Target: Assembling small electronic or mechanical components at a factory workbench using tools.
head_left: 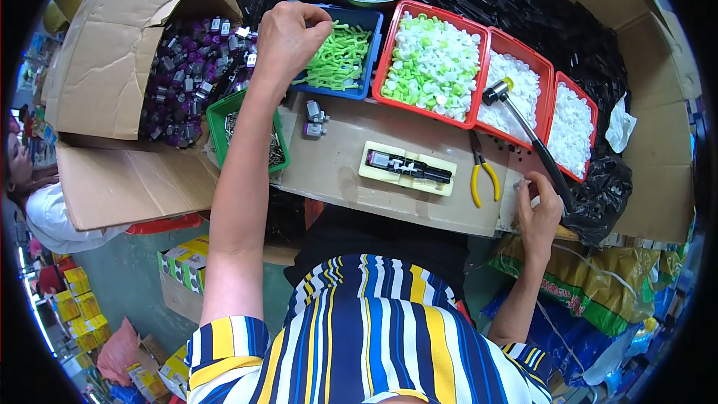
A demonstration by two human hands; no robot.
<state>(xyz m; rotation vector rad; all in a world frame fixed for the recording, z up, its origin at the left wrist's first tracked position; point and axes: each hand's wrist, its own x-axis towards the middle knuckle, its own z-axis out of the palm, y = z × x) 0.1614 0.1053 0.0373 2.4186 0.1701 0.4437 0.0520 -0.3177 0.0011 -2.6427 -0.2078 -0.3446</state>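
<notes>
Head view: L hand [295,41] hung over the L end of the blue tray [373,60] of green strips [340,63], fingers bent in & narrow; couldn't tell if it pinched a strip. R hand [540,213] sat at the worktop [336,161] edge, half curled, just beside the hammer [537,148]; couldn't tell if tips met or held anything. Betw. the hands, a black assembly [410,167] lay in a cream block [380,175], w/ pliers [478,161] to its R

Risks, as judged: strips lay jumbled, so a blind pinch might bring up 2 or drop 1. Hammer rested across the middle red tray [547,91]; a bump from the R hand could swing it & scatter white caps [516,67]. L forearm crossed the green bin [218,135], so a low elbow might catch its rim & spill metal pins [277,151]
</notes>
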